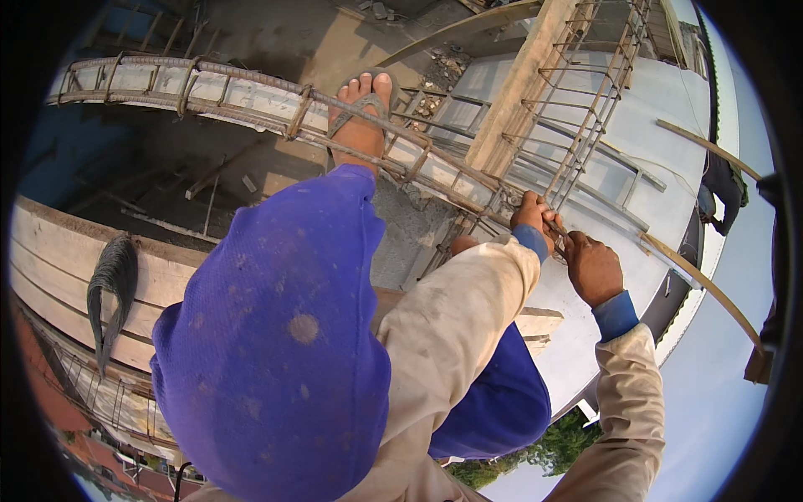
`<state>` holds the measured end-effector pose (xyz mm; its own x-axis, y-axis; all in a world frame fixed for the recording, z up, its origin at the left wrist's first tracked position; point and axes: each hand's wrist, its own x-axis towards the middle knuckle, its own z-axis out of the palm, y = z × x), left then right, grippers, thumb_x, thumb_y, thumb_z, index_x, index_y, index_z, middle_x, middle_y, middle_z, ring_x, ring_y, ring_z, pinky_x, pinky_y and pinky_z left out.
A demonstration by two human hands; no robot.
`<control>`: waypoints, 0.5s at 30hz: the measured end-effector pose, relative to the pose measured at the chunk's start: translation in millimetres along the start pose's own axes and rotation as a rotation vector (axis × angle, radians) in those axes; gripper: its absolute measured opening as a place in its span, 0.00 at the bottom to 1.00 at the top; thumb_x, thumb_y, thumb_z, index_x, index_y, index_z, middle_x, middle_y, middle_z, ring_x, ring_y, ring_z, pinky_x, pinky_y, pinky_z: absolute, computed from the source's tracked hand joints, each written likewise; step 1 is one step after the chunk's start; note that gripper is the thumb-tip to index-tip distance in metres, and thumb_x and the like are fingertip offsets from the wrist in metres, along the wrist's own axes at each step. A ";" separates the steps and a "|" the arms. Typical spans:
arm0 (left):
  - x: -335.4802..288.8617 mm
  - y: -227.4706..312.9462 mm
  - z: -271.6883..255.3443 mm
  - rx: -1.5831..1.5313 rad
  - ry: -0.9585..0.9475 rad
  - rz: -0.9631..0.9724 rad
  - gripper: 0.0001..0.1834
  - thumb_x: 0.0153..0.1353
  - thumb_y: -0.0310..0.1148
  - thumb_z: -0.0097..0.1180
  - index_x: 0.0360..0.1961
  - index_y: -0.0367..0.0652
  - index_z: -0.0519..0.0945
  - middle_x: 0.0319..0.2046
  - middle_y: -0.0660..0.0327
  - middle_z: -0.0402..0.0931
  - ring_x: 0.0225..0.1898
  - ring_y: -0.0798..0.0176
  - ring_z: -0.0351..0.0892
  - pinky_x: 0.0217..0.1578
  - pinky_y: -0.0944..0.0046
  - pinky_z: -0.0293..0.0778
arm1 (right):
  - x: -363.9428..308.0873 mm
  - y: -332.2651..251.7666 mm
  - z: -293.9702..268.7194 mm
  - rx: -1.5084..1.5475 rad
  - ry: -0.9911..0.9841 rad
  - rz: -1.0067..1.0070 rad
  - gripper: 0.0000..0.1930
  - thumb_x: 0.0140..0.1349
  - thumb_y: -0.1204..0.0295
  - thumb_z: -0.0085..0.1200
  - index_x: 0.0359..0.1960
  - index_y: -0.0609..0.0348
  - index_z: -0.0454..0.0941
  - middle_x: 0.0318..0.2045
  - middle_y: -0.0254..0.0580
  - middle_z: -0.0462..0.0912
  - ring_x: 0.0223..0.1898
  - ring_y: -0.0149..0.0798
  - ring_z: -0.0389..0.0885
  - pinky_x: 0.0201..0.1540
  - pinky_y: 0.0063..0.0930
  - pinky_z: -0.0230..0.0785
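Note:
A long rebar cage [238, 75] runs from the far left to a joint near the centre right, where a second rebar cage [585, 117] meets it. At that joint my left hand [536, 219] is closed, its fingers curled round the steel bars. Just right of it is my right hand [595, 266], a fist with the thumb and forefinger against a thin dark piece between both hands. What that piece is cannot be made out. My foot [360, 117], in a flip-flop, rests on the long cage. Both forearms wear beige sleeves with blue cuffs.
Timber planks [167, 268] form a wall at left, with a bundle of tie wire [113, 289] hanging over it. A wooden beam [523, 79] lies beside the second cage. Far below is a rubble-strewn floor [335, 42]. At right, another person [726, 188] is near a roof edge.

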<state>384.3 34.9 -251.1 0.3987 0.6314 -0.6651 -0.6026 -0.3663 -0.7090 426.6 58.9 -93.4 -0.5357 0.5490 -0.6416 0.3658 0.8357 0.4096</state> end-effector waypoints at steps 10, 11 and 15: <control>0.0 -2.9 -5.6 0.133 0.003 0.111 0.18 0.66 0.53 0.66 0.37 0.52 0.76 0.27 0.69 0.74 0.28 0.67 0.77 0.34 0.62 0.81 | 8.2 34.1 28.2 0.799 -0.121 0.008 0.23 0.71 0.50 0.59 0.47 0.62 0.82 0.16 0.32 0.74 0.20 0.36 0.75 0.23 0.33 0.65; -2.9 0.3 -18.6 0.255 -0.014 0.137 0.19 0.64 0.53 0.69 0.45 0.54 0.80 0.34 0.69 0.79 0.34 0.67 0.81 0.37 0.61 0.81 | 5.8 29.9 34.4 0.998 -0.216 0.193 0.24 0.71 0.49 0.59 0.46 0.61 0.82 0.16 0.29 0.72 0.18 0.32 0.71 0.20 0.31 0.61; -1.8 15.1 -46.7 0.295 -0.262 0.032 0.20 0.64 0.50 0.70 0.52 0.54 0.80 0.36 0.70 0.84 0.35 0.69 0.83 0.32 0.69 0.77 | -18.7 -2.6 50.9 2.133 -0.795 0.825 0.24 0.74 0.44 0.53 0.44 0.54 0.78 0.20 0.22 0.63 0.14 0.19 0.49 0.14 0.14 0.41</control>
<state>406.7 -3.6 -271.6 0.2098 0.7896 -0.5767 -0.7999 -0.2006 -0.5656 474.4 45.7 -115.4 0.1362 0.0868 -0.9869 0.4793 -0.8776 -0.0111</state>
